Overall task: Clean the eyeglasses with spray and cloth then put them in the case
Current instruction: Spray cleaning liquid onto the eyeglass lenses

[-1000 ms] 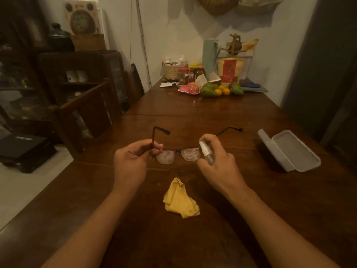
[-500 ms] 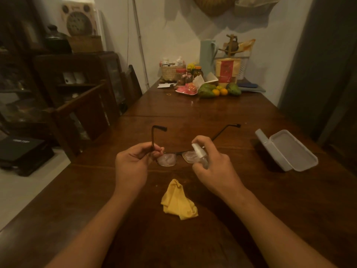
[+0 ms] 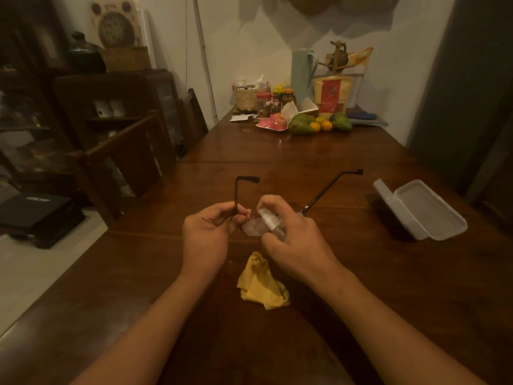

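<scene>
My left hand (image 3: 206, 237) pinches the left hinge of the dark-framed eyeglasses (image 3: 251, 227), whose temples stick out away from me over the wooden table (image 3: 374, 287). My right hand (image 3: 297, 240) grips a small clear spray bottle (image 3: 270, 222), index finger on its top, nozzle close over the left lens. The right lens is hidden behind that hand. A crumpled yellow cloth (image 3: 262, 284) lies on the table just below my hands. The white glasses case (image 3: 424, 209) lies open to the right.
At the table's far end stand a basket, jars, a teal jug (image 3: 301, 72), a pink plate and fruit (image 3: 301, 125). Wooden chairs (image 3: 133, 162) and a dark cabinet line the left side. A dark door is at the right.
My right hand has carried the spray bottle leftward, from the right lens to over the left lens. The glasses stay held in my left hand.
</scene>
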The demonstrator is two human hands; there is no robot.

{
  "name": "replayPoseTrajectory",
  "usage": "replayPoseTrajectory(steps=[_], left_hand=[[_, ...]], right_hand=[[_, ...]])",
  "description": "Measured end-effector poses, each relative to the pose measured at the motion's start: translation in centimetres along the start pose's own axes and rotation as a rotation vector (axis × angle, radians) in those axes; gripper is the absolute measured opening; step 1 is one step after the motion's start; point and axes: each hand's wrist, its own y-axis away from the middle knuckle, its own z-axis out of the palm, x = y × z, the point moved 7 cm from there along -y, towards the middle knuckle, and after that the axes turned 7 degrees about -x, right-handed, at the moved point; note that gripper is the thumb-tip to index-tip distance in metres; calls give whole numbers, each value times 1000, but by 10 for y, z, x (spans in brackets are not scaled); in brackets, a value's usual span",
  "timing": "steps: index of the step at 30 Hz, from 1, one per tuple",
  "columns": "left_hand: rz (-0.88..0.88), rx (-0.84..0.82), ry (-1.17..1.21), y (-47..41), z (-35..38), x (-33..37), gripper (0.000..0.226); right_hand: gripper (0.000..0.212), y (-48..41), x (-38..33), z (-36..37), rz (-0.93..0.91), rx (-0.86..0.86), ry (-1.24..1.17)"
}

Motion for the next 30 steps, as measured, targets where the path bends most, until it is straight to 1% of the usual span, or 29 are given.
replayPoseTrajectory(steps=[3, 6, 8, 11, 14, 16, 20, 24, 27, 30], left_hand=[[2, -17, 20, 0, 3, -1, 27], [6, -21, 51, 0, 4, 0, 22], [6, -19, 46, 0, 4, 0, 16], [-1, -20, 56, 0, 3, -2, 15], [-1, -27, 51, -1, 3, -4, 18], [2, -28, 35, -1, 3, -4, 18], [0, -18, 29, -1, 2, -5, 18], [1, -22, 45, -1, 4, -4, 19], [4, -25, 50, -1, 4, -4, 18], [9, -16, 50, -1, 2, -5, 16]], right_hand=[[44, -1, 2, -1, 14, 13, 1], [48, -1, 3, -2, 16, 42, -29], [51, 0, 3, -1, 12, 33, -21], [52, 1, 5, 1, 23, -3, 12], [48, -1, 6, 1, 29, -25, 34], [46, -3, 5, 0, 25, -11, 31], [53, -2, 3, -2, 8, 33, -7], [52, 1, 4, 4, 4, 1, -21], [49, -1, 8, 4, 20, -9, 15], [46, -4, 11, -1, 42, 23, 42]])
